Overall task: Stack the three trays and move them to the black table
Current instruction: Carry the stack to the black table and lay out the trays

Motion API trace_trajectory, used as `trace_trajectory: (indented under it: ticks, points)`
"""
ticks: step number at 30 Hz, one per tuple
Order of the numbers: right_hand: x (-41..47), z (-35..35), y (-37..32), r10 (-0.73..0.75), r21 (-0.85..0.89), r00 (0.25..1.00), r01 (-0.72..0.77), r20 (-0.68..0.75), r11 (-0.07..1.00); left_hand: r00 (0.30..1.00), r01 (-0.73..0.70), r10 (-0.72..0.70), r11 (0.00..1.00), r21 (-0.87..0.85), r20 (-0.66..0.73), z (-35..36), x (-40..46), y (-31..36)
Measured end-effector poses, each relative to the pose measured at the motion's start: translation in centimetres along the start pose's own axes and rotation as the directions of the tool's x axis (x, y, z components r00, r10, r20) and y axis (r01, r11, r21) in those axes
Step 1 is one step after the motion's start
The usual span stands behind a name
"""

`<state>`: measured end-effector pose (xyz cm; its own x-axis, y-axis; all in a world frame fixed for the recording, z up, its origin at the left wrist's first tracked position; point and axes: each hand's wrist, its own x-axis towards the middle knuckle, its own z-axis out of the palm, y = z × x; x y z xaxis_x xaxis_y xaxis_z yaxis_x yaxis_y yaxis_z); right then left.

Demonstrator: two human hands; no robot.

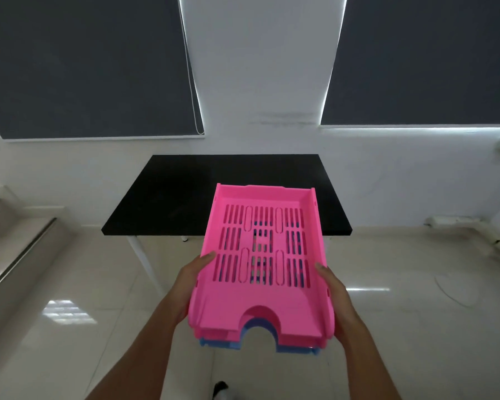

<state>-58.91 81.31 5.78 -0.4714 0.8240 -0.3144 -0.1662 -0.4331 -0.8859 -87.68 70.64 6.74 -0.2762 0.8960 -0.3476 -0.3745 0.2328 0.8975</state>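
The left hand (192, 280) and right hand (334, 293) each close a grip on a side of the stacked trays (261, 264) — pink over blue — carried above the floor. The black counter (168, 197) lies at twelve o'clock; keeping the stack level should stop it sliding.

Perhaps an office: black table (185, 192), blinds (84, 67).

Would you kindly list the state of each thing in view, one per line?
Pink tray: top of the stack, carried in the air.
Blue tray: bottom of the stack, only its near edge shows.
Left hand: gripping the stack's left side.
Right hand: gripping the stack's right side.
Black table: nothing visible on it, trays not yet set down.
Blinds: down.
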Motion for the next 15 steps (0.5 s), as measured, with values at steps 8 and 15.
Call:
trace_trajectory:
  ticks: [8, 15]
  points:
    - [12.7, 5.6, -2.2, 0.020, -0.041, 1.000, -0.020, 0.001, 0.999, 1.000, 0.011, -0.012, 0.996, -0.085, -0.009, -5.8, 11.7, 5.8]
    - [22.4, 7.4, -2.7, 0.109, -0.012, 0.991, -0.110, -0.078, 0.994, 0.994, 0.096, -0.102, 0.988, -0.124, -0.041, -8.7, 20.3, 8.7]
